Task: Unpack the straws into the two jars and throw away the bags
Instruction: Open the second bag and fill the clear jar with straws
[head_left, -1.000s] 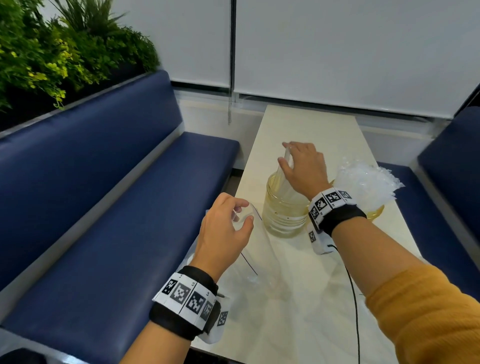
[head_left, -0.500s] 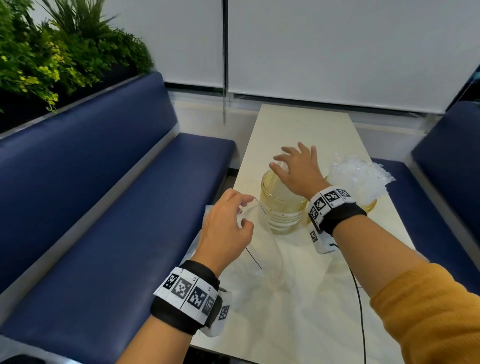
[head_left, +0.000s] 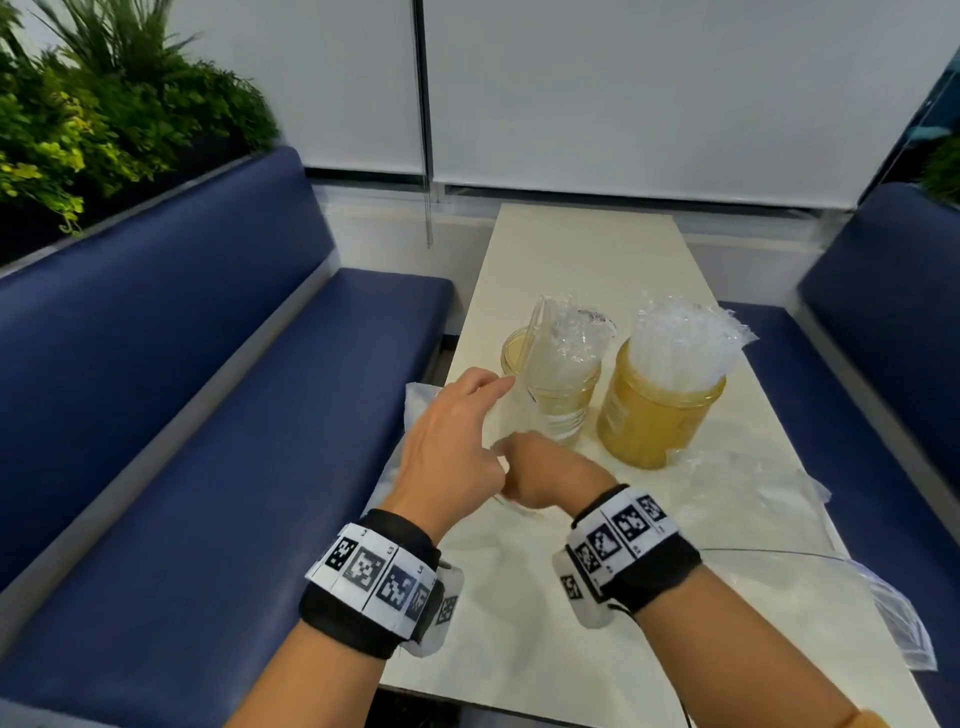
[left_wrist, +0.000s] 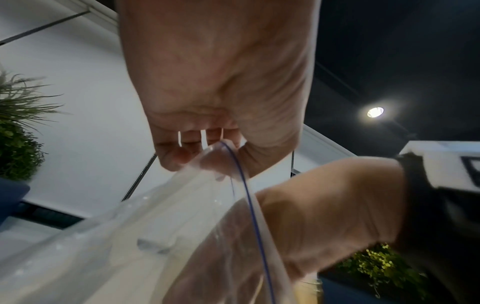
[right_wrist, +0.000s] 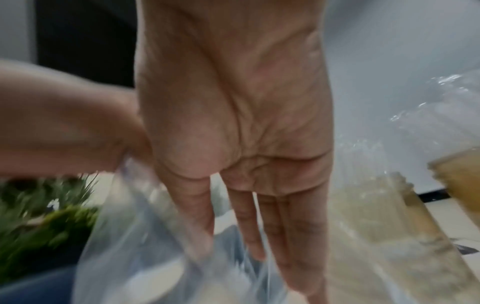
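Note:
Two yellowish jars stand on the cream table. The left jar holds a few clear wrapped straws. The right jar is packed with straws. Near the table's left edge my left hand pinches the blue-lined rim of a clear bag between thumb and fingers. My right hand lies just beside it, and its straight fingers reach down into that bag. What the bag holds is blurred.
More clear plastic bags lie flat on the table's right side and hang over its right edge. Blue benches run along both sides of the table. Plants fill the back left, and a white wall with blinds closes the far end.
My right hand has left the top of the left jar and come back down into the bag. The left hand still holds the bag's rim. A few straws now stand in the left jar.

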